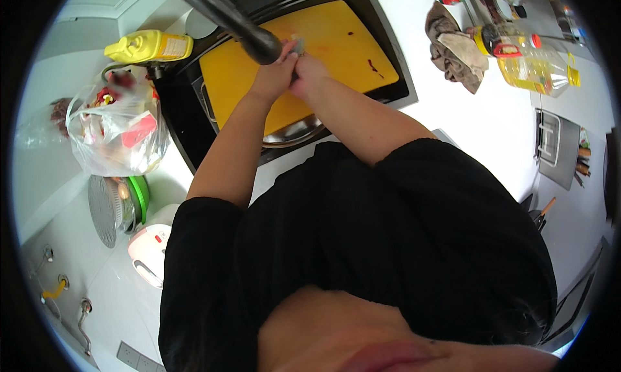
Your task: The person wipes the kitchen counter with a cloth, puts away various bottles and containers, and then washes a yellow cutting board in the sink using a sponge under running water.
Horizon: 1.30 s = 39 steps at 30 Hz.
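A yellow cutting board [233,81] lies over a black-rimmed sink [410,88], with small dark red scraps on its right part. My left hand [276,76] and my right hand [313,73] meet above the board, beside the black faucet [264,44]. Between the fingers shows a small greyish, shiny thing [299,45], too unclear to name; which hand grips it cannot be told. The faucet hides part of my left hand. Below the board's near edge a round metal rim [296,133] shows.
To the left stand a yellow jug [150,47], a filled plastic bag [116,134], stacked containers [138,199] and a pink-white appliance [150,255]. On the white counter [461,124] at right lie a brown cloth [451,51], an oil bottle [533,73] and other bottles.
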Tool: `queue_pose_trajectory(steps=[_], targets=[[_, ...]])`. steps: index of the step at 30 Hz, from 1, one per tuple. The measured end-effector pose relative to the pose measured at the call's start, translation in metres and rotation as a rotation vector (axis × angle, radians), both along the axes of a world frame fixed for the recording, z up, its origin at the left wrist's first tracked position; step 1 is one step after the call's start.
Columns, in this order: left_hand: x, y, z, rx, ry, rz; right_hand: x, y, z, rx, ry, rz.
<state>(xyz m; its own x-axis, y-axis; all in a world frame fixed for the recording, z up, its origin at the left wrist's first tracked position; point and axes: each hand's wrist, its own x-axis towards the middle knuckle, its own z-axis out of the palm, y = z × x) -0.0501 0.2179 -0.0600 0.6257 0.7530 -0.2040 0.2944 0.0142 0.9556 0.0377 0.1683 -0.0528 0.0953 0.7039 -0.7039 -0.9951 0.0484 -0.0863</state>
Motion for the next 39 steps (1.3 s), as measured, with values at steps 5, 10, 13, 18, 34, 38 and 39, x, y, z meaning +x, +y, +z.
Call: queue_pose_trajectory(steps=[5,10,13,18,34,38,39], targets=[[0.040,0.008,0.020,-0.451,0.156,0.055,0.008,-0.016,0.012,-0.198,-0.504,0.382],[0.066,0.005,0.016,-0.300,0.360,-0.019,0.037,-0.036,-0.011,-0.180,-1.057,0.687],[0.074,0.007,-0.008,-0.316,0.341,-0.098,0.060,-0.062,-0.002,-0.169,-1.287,0.824],[0.080,-0.022,-0.027,0.787,0.823,-0.459,0.096,-0.131,0.027,-0.286,-1.836,0.917],[0.161,0.001,-0.075,0.661,0.970,-0.337,0.175,-0.206,0.050,-0.537,-1.375,0.393],[0.169,-0.049,-0.051,0.834,0.782,-0.699,0.182,-0.211,0.034,-0.485,-1.313,0.315],[0.165,-0.061,-0.049,0.889,0.644,-0.803,0.184,-0.209,0.037,-0.497,-1.300,0.313]])
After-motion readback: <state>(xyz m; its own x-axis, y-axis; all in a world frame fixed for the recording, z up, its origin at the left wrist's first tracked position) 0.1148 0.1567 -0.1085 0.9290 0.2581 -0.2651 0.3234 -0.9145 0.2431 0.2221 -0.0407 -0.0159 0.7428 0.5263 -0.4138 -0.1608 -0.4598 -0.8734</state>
